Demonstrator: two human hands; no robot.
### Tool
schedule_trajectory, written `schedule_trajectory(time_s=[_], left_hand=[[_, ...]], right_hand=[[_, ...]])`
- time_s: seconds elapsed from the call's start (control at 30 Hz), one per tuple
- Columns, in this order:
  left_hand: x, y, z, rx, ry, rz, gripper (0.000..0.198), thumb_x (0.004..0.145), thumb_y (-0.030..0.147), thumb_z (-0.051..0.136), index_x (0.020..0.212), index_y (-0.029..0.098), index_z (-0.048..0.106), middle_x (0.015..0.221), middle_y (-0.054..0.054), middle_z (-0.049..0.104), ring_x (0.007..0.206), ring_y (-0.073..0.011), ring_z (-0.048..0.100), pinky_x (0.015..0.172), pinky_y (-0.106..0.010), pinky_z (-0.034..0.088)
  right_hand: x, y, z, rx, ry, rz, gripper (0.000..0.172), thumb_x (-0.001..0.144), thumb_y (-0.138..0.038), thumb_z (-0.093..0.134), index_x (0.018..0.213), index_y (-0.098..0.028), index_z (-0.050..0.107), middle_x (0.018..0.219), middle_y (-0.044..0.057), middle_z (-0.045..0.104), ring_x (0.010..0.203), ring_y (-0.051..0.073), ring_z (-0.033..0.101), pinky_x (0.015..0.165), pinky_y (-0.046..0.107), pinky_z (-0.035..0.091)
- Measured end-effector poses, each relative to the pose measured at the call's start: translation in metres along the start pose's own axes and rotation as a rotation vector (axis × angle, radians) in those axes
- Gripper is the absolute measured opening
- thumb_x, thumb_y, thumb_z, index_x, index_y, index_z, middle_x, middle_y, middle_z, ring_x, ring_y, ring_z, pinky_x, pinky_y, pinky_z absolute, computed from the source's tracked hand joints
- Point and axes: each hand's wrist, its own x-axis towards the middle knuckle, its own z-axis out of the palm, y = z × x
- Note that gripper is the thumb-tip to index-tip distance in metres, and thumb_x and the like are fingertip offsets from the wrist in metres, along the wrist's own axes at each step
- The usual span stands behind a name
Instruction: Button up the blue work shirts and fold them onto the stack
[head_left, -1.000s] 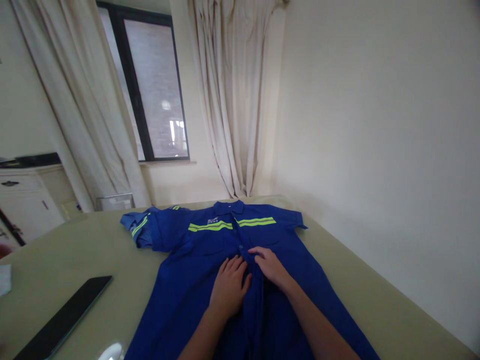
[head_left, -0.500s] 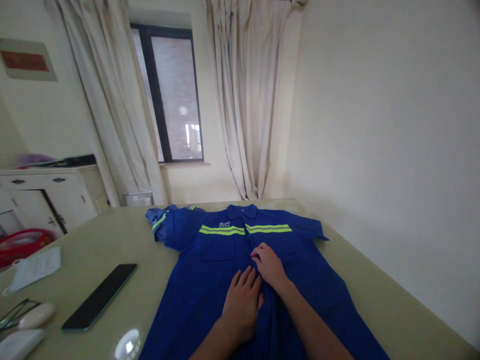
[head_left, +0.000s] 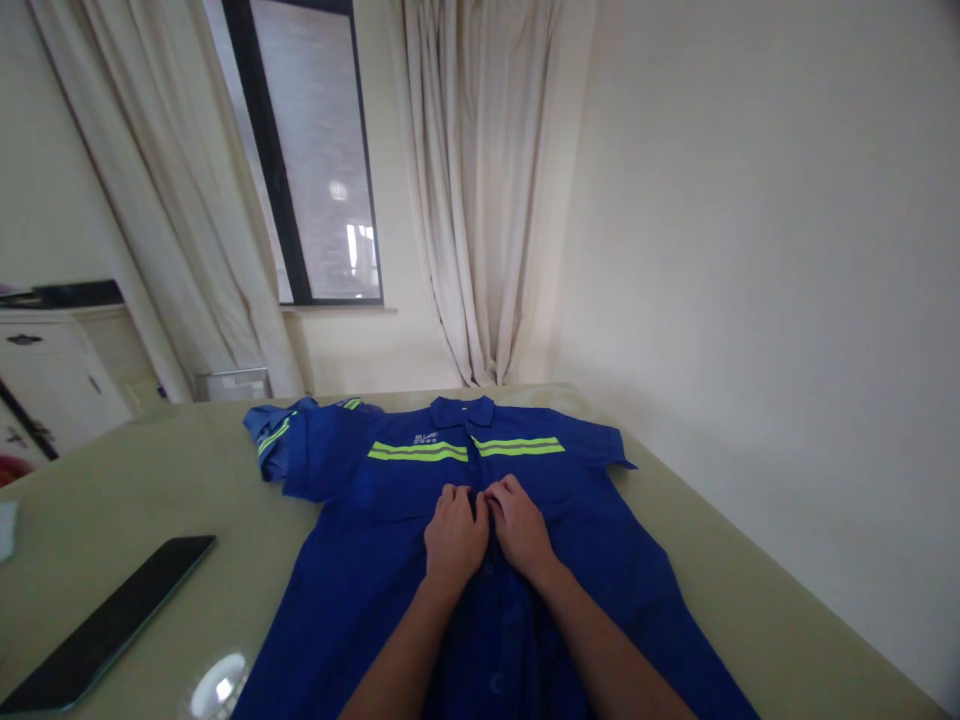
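Observation:
A blue short-sleeved work shirt (head_left: 390,590) with yellow-green reflective stripes lies front-up on a pale green table (head_left: 150,500), collar toward the window. My left hand (head_left: 454,535) and my right hand (head_left: 520,528) sit side by side on the shirt's front placket at chest height, fingers curled and pinched on the fabric edges where they meet. Both forearms reach in from the bottom edge over the shirt's lower half. The shirt's left sleeve is bunched and folded at the far left.
A dark phone or tablet (head_left: 105,630) lies on the table at the left. A small round shiny object (head_left: 217,685) sits near the bottom edge. A white cabinet (head_left: 52,380) stands at the left, a curtained window (head_left: 315,160) behind, a bare wall close on the right.
My left hand moved up the placket from lying flat to curled beside my right hand. Both hands now pinch the fabric higher on the chest. The camera view shifted.

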Motion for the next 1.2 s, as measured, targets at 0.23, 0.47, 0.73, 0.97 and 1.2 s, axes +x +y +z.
schedule_trajectory(time_s=[0.23,0.47,0.73,0.97,1.2], left_hand=[[0.008,-0.012,0.001,-0.128,-0.044,0.013,0.024,0.104,0.030,0.039,0.099,0.024,0.062,0.105,-0.003,0.068,0.094,-0.0164,0.067,0.075,-0.026,0.044],[0.012,-0.020,0.002,-0.197,-0.051,0.105,0.031,0.106,0.030,0.031,0.104,0.024,0.062,0.109,-0.003,0.070,0.099,-0.0147,0.067,0.084,-0.024,0.049],[-0.010,-0.010,0.001,-0.050,-0.131,0.310,0.044,0.091,0.020,0.047,0.133,0.023,0.063,0.146,-0.007,0.060,0.141,-0.0262,0.047,0.120,-0.046,0.029],[-0.041,-0.009,-0.002,0.229,-0.256,0.397,0.060,0.098,0.032,0.032,0.156,0.017,0.040,0.164,-0.007,0.035,0.154,-0.0255,0.025,0.126,-0.050,0.020],[-0.079,-0.013,-0.016,0.255,-0.293,0.413,0.060,0.098,0.030,0.030,0.154,0.012,0.043,0.160,-0.014,0.042,0.153,-0.0272,0.027,0.126,-0.051,0.020]], right_hand=[[0.001,-0.003,-0.001,-0.009,-0.012,-0.001,0.019,0.101,-0.024,0.049,0.095,-0.025,0.067,0.100,0.002,0.062,0.089,0.016,0.063,0.078,0.025,0.045],[0.006,0.001,0.001,0.103,0.053,-0.023,0.014,0.095,-0.024,0.058,0.086,-0.022,0.068,0.090,0.003,0.065,0.085,0.019,0.064,0.078,0.028,0.046],[0.005,0.009,-0.006,0.065,0.128,0.129,0.037,0.090,-0.011,0.046,0.119,-0.023,0.066,0.116,0.006,0.070,0.111,0.020,0.065,0.099,0.031,0.046],[0.008,-0.012,-0.016,-0.212,-0.068,0.298,0.023,0.097,-0.032,0.051,0.105,-0.025,0.071,0.103,0.008,0.073,0.094,0.025,0.071,0.079,0.033,0.049],[0.024,-0.014,0.000,-0.181,-0.075,0.132,0.025,0.091,-0.025,0.060,0.114,-0.031,0.067,0.121,0.002,0.066,0.101,0.020,0.067,0.080,0.028,0.046]])
